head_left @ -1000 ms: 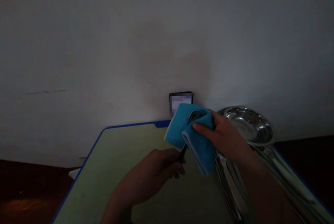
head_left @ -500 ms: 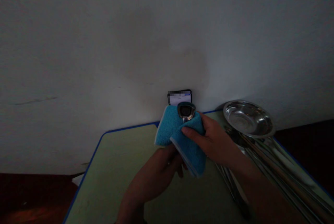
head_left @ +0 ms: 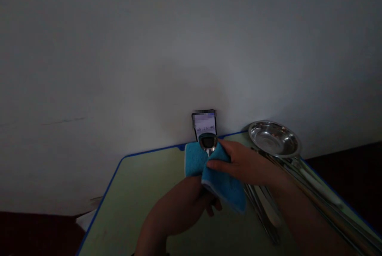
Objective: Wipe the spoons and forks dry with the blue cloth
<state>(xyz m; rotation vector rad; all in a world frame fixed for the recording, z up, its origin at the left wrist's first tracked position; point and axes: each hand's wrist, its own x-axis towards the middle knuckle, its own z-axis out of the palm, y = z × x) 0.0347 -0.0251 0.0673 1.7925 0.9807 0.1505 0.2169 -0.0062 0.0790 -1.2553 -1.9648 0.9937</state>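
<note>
A shiny metal spoon point(head_left: 208, 142) stands bowl up between my hands, its neck going down into a blue cloth point(head_left: 195, 158) with a pale edge. My right hand point(head_left: 235, 162) pinches the cloth around the neck, thumb on the near side. Below it, my left hand point(head_left: 191, 198) is closed around the lower part of the spoon, where the cloth hides the handle. The fingers of my left hand curl under the hanging cloth corner. Both hands are above the table.
A phone point(head_left: 205, 123) showing a timer leans against the wall behind the spoon. At the right lie a steel bowl point(head_left: 274, 138) and several long utensils point(head_left: 262, 212), partly under my right forearm. The green table point(head_left: 143, 184) has a blue edge against the wall.
My view has tilted up slightly, so the scene sits lower. The cloth's loose corner has swung right, and more of the phone shows above the spoon. Both hands keep their hold.
</note>
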